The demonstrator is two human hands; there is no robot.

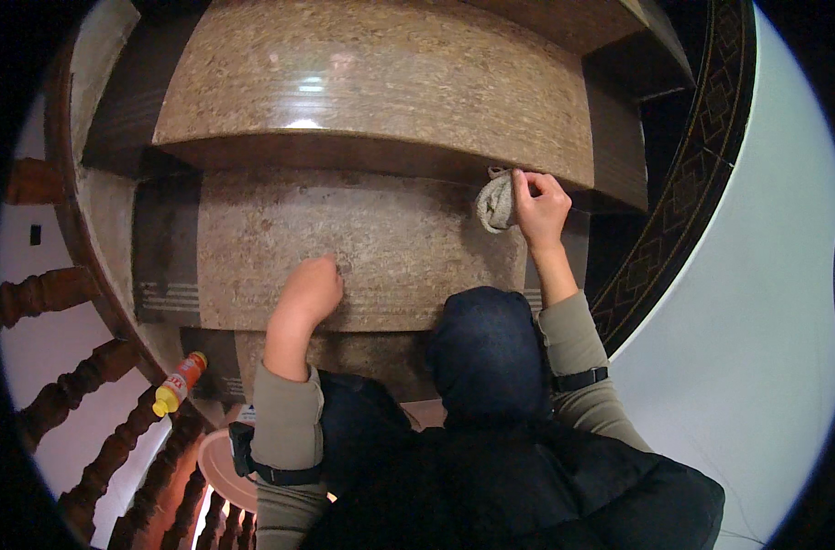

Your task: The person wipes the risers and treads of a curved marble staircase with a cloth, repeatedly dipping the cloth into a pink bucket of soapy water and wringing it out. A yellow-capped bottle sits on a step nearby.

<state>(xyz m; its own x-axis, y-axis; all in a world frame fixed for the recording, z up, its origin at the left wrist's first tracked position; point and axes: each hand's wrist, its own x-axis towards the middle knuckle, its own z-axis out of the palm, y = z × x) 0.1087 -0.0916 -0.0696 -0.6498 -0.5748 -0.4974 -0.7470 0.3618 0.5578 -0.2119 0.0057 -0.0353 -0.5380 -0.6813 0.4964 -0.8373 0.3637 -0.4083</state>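
Near the step's [252, 229] right end, right hand [543, 206] pinches the rag [497, 203]; left hand [309, 288] curled low, can't tell if holding anything; flattening the rag likely improves contact.

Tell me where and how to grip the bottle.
Grip the bottle around its red-orange body, below the yellow cap, probably best from the right, with the left hand. The body is long and broader than the cap, which points toward the balusters, so the step side looks freer. Whether it stands or lies is hard to tell.
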